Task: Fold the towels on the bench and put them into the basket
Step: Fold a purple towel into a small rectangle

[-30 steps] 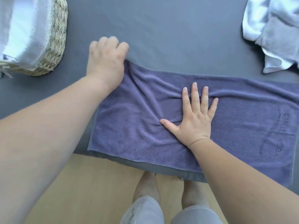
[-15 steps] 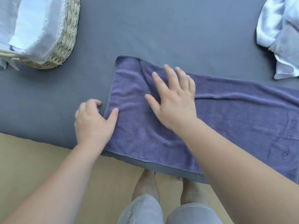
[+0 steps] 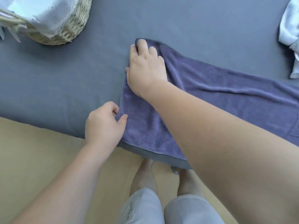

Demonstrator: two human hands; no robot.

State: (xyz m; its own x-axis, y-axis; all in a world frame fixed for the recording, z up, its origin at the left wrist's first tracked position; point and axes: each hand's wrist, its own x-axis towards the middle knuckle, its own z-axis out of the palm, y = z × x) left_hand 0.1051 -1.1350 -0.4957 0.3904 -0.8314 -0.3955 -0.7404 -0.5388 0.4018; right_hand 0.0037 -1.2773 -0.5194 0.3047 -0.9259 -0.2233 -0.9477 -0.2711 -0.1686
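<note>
The purple towel (image 3: pixel 202 97) lies as a long strip across the grey bench (image 3: pixel 64 81), its near edge running along the bench's front rim and its length stretching off to the right edge of view. The cloth is soft-piled and hemmed with a stitched border, with shallow lengthwise wrinkles running through its middle. The left hand (image 3: pixel 105 125) pinches the near left corner of the towel between thumb and curled fingers. The right hand (image 3: pixel 145 68) reaches across to the far left corner, its fingers bent down over the hem there, closed on the cloth. At the far left of the bench stands a woven basket (image 3: pixel 71 28) with white cloth (image 3: pixel 42 15) draped over its rim. White towels (image 3: pixel 289 29) lie bunched at the far right. Below the bench are a pale wooden floor (image 3: pixel 32 151) and the person's bare feet (image 3: pixel 144 175).
</note>
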